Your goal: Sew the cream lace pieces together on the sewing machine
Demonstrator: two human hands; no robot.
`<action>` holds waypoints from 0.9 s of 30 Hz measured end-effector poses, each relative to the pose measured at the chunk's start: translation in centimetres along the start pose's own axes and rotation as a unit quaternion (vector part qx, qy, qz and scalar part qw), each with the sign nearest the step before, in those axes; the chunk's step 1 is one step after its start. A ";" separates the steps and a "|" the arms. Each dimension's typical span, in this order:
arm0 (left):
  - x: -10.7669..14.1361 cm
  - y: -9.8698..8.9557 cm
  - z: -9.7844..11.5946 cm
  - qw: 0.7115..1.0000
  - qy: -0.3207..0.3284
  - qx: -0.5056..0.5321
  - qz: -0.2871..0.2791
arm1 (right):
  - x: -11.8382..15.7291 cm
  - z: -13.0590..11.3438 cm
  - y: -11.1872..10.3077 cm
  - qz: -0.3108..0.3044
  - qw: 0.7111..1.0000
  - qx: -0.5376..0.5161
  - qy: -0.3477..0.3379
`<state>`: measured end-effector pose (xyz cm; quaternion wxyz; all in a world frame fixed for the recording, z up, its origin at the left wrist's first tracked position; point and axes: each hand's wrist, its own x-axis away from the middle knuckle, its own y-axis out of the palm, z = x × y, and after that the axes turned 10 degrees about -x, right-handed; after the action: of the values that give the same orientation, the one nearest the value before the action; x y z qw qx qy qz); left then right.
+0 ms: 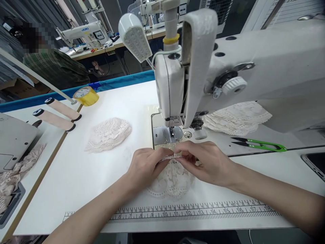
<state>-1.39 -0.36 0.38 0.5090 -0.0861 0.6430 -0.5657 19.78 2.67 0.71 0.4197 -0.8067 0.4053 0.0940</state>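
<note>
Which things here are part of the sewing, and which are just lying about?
Seemingly part of the work:
lace piece, held by left hand and right hand
near sewing machine
left lace pile
right lace pile
green-handled snips, probably

Seemingly just lying about:
yellow tape roll
thread cones, possibly spare
phone-like device

Two thread cones point(54, 120), one tape roll point(87, 96), one snipper point(261, 144), perhaps four sewing machines point(269, 64).

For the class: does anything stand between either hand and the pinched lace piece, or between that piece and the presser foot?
Nothing stands between the left hand or right hand and the lace piece; both pinch its edge. Toward the presser foot, no separate object is visible, only fingertips near the gap.
</note>
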 end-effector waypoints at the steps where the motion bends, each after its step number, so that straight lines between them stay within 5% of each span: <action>1: 0.0 0.0 0.0 1.000 -0.001 0.003 -0.002 | 0.0 0.0 0.0 0.001 1.000 0.003 -0.007; 22: -0.1 -0.3 0.3 1.000 0.018 -0.003 0.024 | -0.2 -0.5 -0.3 -0.038 0.998 0.038 -0.013; 27: -0.4 -0.5 0.4 0.998 0.028 -0.019 0.051 | -0.3 -0.6 -0.4 -0.013 0.997 0.050 -0.058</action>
<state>-1.14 -0.51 1.02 0.5173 -0.0467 0.6710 -0.5291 19.75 2.57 1.47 0.4837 -0.7828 0.3744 0.1143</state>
